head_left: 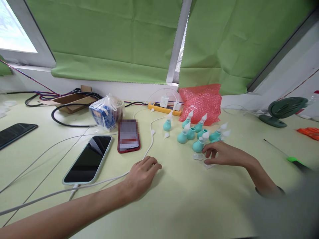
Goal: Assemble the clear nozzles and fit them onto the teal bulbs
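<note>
Palm down on the table, my left hand (pixel 142 175) rests with its fingers loosely curled in, holding nothing visible. A white cable (pixel 151 137) runs beneath it. My right hand (pixel 220 153) is low over the table, thumb and fingers bent but apart. Under its thumb lies a small clear plastic piece (pixel 208 165). Just left of its fingertips are more small clear plastic parts (pixel 198 156). Several teal squeeze bulbs with clear pointed tips, like nasal aspirators, stand beyond; the nearest bulb (pixel 198 146) is close to my fingers. One teal bulb (pixel 190 133) has no tip.
A phone (pixel 88 161) and a red-cased phone (pixel 129 136) lie on the left, before a plastic-wrapped blue pack (pixel 104 114). Behind are a yellow power strip (pixel 164 109) and a pink bubble-wrap bag (pixel 201 103). A green fan (pixel 286 108) stands right.
</note>
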### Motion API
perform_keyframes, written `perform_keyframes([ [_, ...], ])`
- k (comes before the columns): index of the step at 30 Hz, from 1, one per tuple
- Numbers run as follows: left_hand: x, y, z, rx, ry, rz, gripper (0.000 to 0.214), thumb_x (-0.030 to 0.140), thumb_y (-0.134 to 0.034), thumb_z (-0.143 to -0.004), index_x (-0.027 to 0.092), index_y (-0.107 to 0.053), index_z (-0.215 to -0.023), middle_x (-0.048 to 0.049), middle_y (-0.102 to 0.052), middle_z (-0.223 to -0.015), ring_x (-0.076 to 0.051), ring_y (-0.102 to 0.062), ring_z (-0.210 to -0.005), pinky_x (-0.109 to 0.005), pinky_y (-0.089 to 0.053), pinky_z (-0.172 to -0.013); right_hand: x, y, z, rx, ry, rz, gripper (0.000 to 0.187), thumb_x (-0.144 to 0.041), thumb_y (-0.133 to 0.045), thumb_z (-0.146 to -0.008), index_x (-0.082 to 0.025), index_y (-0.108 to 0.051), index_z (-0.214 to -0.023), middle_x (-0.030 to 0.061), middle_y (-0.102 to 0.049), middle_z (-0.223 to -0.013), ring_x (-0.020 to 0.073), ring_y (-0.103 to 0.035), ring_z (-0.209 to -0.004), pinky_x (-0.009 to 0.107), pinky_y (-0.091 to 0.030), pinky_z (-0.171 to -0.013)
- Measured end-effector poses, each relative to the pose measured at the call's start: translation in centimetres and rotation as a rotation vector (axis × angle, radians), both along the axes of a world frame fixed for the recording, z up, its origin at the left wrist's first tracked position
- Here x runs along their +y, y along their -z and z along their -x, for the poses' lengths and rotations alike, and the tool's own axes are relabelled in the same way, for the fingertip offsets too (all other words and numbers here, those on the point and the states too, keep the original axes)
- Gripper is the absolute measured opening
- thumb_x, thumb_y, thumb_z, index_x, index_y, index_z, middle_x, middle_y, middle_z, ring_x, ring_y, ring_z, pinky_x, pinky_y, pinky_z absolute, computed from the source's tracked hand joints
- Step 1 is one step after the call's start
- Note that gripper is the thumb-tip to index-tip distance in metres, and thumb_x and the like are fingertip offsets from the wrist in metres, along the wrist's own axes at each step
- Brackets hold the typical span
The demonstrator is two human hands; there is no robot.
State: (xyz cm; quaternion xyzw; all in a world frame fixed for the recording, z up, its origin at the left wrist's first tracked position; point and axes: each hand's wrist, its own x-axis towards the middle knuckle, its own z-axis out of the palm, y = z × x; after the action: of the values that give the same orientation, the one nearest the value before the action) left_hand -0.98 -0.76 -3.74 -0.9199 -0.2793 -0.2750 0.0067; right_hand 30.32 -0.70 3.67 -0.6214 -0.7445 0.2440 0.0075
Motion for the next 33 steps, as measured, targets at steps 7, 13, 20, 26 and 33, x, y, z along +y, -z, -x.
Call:
perform_keyframes([
  [7, 0.0, -0.3, -0.1, -0.033, 0.036, 0.023, 0.021, 0.005, -0.036, -0.079, 0.014, -0.052, -0.086, -0.0064, -0.057, -0.078, -0.015, -0.052, -0.073, -0.024, -0.046, -0.059, 0.5, 0.3, 0.4, 0.105, -0.038, -0.062, 0.025, -0.038, -0.052, -0.070, -0.016, -0.063, -0.069, 0.0028, -0.062, -0.062, 0.0166, -0.056, -0.057, 0.026, -0.042, -0.050],
  [13, 0.1, -0.1, -0.1, -0.047, 0.043, 0.024, 0.018, 0.004, -0.039, -0.078, 0.013, -0.053, -0.085, -0.0064, -0.057, -0.077, -0.015, -0.053, -0.071, -0.025, -0.047, -0.057, -0.7, -0.4, -1.5, 0.081, 0.000, 0.044, 0.037, -0.040, -0.060, -0.062, -0.019, -0.059, -0.092, 0.0036, -0.063, -0.075, 0.0173, -0.059, -0.065, 0.024, -0.044, -0.053],
  [20, 0.0, -0.3, -0.1, -0.103, 0.093, 0.035, 0.017, 0.005, -0.039, -0.079, 0.013, -0.053, -0.084, -0.0070, -0.059, -0.075, -0.015, -0.055, -0.070, -0.025, -0.048, -0.058, -1.2, 0.0, 0.1, -0.012, -0.178, 0.055, 0.028, -0.026, -0.065, -0.054, -0.018, -0.058, -0.080, -0.0001, -0.057, -0.067, 0.0145, -0.054, -0.062, 0.022, -0.043, -0.053],
  [26, -0.1, -0.7, -0.1, -0.226, 0.190, 0.096, 0.015, 0.006, -0.041, -0.079, 0.012, -0.054, -0.085, -0.0079, -0.059, -0.078, -0.013, -0.055, -0.072, -0.023, -0.047, -0.061, -1.1, 1.5, 4.8, 0.583, -0.254, 0.125, 0.036, -0.017, -0.064, -0.058, -0.015, -0.053, -0.092, 0.0063, -0.059, -0.091, 0.0158, -0.057, -0.079, 0.026, -0.048, -0.066],
  [33, -0.1, -1.0, 0.0, -0.390, 0.228, 0.170, 0.013, 0.007, -0.044, -0.079, 0.014, -0.055, -0.084, -0.0066, -0.060, -0.077, -0.012, -0.055, -0.073, -0.021, -0.046, -0.064, -1.1, 5.1, 10.2, 1.148, -0.127, 0.321, 0.049, -0.021, -0.070, -0.058, -0.016, -0.049, -0.102, 0.0090, -0.062, -0.090, 0.0125, -0.059, -0.066, 0.028, -0.051, -0.061],
])
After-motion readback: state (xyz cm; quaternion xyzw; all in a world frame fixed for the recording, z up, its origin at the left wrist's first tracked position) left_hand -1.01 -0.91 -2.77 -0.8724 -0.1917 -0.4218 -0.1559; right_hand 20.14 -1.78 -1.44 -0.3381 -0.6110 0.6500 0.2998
